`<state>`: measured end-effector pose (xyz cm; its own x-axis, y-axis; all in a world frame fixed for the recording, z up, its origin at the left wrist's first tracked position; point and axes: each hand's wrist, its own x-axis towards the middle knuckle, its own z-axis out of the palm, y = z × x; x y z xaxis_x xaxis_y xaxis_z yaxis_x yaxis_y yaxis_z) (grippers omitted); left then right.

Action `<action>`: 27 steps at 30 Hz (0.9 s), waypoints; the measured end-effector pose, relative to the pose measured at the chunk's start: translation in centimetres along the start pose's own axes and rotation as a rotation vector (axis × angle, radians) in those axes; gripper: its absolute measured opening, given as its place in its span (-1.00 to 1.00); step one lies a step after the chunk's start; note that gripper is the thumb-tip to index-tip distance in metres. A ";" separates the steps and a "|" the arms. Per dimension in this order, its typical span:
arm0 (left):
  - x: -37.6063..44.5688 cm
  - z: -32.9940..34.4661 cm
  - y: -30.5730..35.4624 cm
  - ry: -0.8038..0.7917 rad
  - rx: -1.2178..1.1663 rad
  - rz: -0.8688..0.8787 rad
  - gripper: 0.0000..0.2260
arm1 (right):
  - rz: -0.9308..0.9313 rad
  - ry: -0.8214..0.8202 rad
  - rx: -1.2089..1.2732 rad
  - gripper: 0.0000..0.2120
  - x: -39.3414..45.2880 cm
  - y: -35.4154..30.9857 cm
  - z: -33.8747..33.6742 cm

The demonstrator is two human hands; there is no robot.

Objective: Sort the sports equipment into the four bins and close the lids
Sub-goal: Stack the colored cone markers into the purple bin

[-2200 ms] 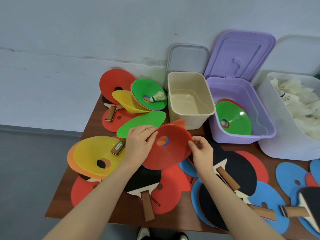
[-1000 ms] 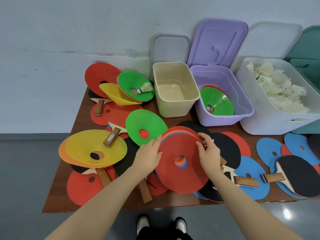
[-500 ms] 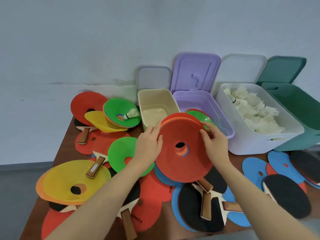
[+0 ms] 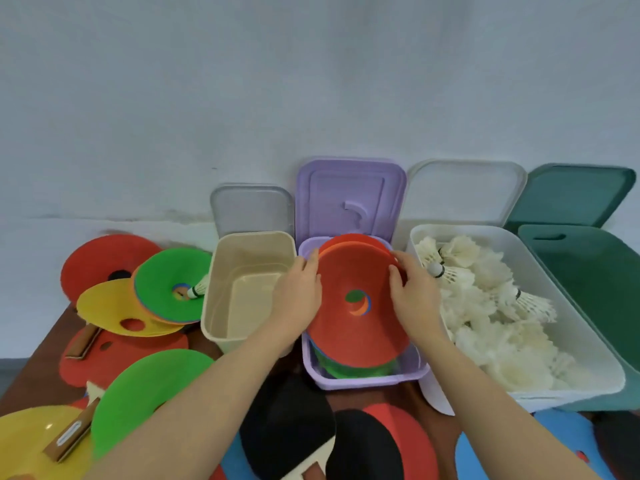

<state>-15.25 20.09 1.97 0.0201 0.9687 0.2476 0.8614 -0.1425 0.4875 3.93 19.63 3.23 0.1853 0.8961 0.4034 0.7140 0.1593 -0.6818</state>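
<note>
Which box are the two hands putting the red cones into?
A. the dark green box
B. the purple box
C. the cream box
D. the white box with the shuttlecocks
B: both the left hand and the right hand hold the stack of red cones at its edges, right over the purple box, which already has green cones in it.

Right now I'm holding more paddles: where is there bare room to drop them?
The beige bin and the green bin look bare inside. The purple bin holds discs, the white bin shuttlecocks. The table is crowded.
</note>
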 end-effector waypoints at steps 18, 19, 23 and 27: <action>-5.1 -6.1 -6.5 0.060 0.345 0.124 -0.57 | -0.312 -0.245 -0.063 -0.72 -4.9 -4.0 4.3; -5.8 -7.1 -7.4 0.066 0.361 0.127 -0.57 | -0.332 -0.254 -0.031 -0.71 -5.4 -5.1 4.7; -8.9 -10.7 -11.5 0.085 0.365 0.108 -0.58 | -0.397 -0.255 0.035 -0.66 -8.3 -9.9 7.5; -13.0 -12.9 -16.7 0.061 0.322 0.030 -0.62 | -0.391 -0.295 0.080 -0.67 -12.6 -13.5 10.9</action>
<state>-36.47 7.22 1.36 0.0259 0.9496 0.3123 0.9774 -0.0896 0.1916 -15.34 10.70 0.71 -0.2931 0.8402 0.4563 0.6356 0.5278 -0.5634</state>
